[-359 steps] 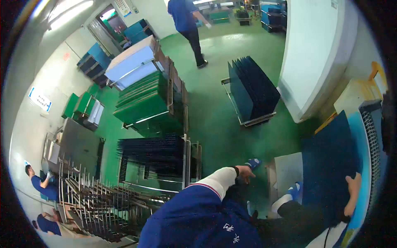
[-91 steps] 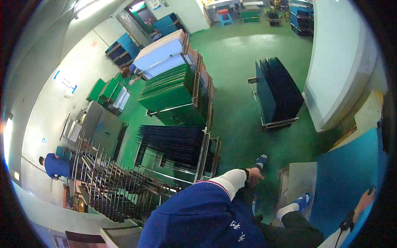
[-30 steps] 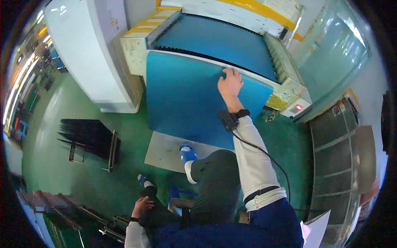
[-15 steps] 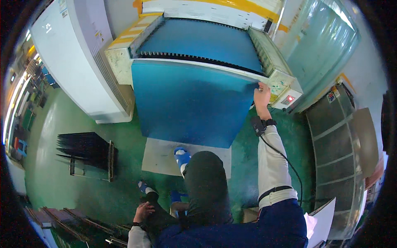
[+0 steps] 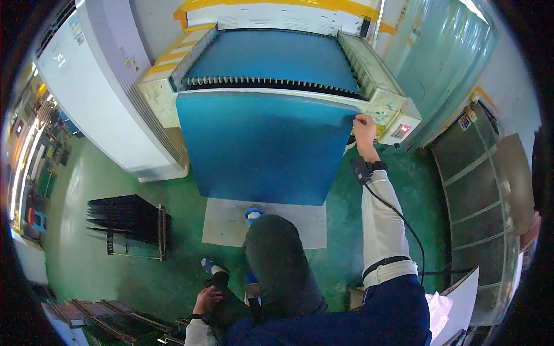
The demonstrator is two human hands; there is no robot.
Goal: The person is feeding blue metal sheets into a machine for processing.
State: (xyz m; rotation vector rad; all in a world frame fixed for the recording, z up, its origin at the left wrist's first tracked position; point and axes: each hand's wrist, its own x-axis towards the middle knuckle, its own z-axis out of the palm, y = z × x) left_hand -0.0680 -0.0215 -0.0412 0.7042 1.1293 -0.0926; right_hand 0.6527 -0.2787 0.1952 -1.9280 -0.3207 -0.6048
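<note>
A large blue flat panel (image 5: 265,150) hangs almost upright against the front of a roller conveyor machine (image 5: 381,104). Its top edge lies just below a row of black toothed rollers (image 5: 259,85). My right hand (image 5: 365,132) is closed at the panel's upper right corner, fingers curled over the edge, with a strap and a small black device on the wrist. My left hand (image 5: 207,300) rests on my left thigh, its fingers loosely stretched and holding nothing.
A tall white cabinet unit (image 5: 95,86) stands left of the machine. On the green floor sits a rack of thin dark sheets (image 5: 130,222). A pale mat (image 5: 225,222) lies under the panel. Framed grey panels (image 5: 473,196) lean at the right, and a cable hangs from my right wrist.
The view has shifted slightly. My right hand stays at the panel's corner, its fingers curled in a little more. My left hand stays on my thigh.
</note>
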